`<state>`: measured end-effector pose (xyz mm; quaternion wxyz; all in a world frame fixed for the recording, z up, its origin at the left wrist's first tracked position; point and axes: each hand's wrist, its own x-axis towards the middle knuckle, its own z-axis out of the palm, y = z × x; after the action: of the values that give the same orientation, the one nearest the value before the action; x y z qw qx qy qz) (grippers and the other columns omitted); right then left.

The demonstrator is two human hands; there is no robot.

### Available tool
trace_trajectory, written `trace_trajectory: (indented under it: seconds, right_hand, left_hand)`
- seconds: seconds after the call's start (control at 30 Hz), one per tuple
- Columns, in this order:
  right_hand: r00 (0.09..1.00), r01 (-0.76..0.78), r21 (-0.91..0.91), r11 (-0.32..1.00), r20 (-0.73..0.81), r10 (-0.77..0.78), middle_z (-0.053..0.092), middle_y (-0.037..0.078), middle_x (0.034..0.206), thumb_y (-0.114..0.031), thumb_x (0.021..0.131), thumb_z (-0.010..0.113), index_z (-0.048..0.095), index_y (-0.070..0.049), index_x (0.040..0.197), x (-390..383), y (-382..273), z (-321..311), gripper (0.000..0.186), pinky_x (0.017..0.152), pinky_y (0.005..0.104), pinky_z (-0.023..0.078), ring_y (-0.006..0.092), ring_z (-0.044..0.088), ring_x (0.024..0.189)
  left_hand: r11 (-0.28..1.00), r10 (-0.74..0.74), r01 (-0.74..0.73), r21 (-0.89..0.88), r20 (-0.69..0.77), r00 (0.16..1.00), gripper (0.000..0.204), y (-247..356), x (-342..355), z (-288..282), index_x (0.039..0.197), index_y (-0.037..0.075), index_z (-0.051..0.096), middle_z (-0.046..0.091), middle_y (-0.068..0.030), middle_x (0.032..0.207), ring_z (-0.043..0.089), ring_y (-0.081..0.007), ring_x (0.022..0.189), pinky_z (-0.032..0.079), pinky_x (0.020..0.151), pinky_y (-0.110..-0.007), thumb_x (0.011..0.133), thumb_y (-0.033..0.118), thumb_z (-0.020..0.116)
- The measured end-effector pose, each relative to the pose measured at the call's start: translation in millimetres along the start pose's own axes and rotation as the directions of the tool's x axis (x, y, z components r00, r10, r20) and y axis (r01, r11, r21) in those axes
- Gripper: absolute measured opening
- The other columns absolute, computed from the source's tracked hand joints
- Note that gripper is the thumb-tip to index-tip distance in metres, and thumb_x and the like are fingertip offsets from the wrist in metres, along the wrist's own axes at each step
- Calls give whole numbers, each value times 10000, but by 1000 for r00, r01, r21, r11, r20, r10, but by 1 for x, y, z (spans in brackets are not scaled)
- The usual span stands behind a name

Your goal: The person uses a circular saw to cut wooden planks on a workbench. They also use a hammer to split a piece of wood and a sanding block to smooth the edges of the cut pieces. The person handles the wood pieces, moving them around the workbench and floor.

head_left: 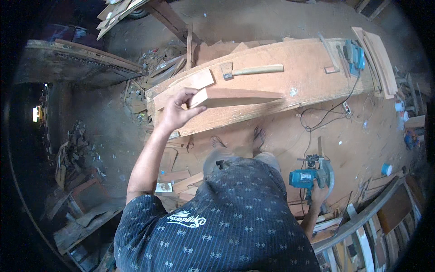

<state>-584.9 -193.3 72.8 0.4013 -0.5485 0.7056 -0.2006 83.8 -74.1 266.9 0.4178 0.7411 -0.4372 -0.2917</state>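
My left hand [179, 111] grips the left end of a thick wooden board [242, 97], thumb on the near side and fingers behind. The board stands on its narrow edge or is tilted up, over a long wooden bench top [312, 59]. Down at my right side, my right hand [320, 194] is wrapped round the handle of a teal circular saw [302, 178]. The saw hangs clear of the bench, its blade guard facing outward. A shorter wood piece [199, 80] lies flat just beyond my left hand.
A short-headed striking tool [256, 70] with a wooden handle lies on the bench. A teal power tool [355, 54] sits at its right end, beside stacked planks [376, 63]. A black cord [324, 124] loops across the floor on the right. Wood scraps [176, 181] lie near my feet.
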Motion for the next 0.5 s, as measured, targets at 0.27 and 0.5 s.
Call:
trace_trajectory:
  seconds: [0.27, 0.5]
  right_hand:
    - [991, -127, -91, 988, 26, 130, 715, 127, 1175, -80, 874, 741, 663, 37, 1267, -66, -142, 14, 418, 890, 363, 516, 236, 666, 960]
    - [977, 209, -102, 973, 76, -201, 719, 135, 1184, -58, 885, 717, 689, 62, 1210, -114, -169, 32, 348, 988, 367, 479, 241, 646, 1073]
  left_hand:
    - [945, -121, 134, 298, -62, 991, 353, -170, -52, 27, 1136, 123, 693, 732, -128, 1060, 692, -329, 1011, 544, 884, -414, 815, 182, 828]
    - [881, -331, 356, 312, -133, 934, 358, -324, -120, 6, 1122, 123, 696, 723, -152, 1033, 684, -346, 1003, 543, 906, -460, 788, 172, 812]
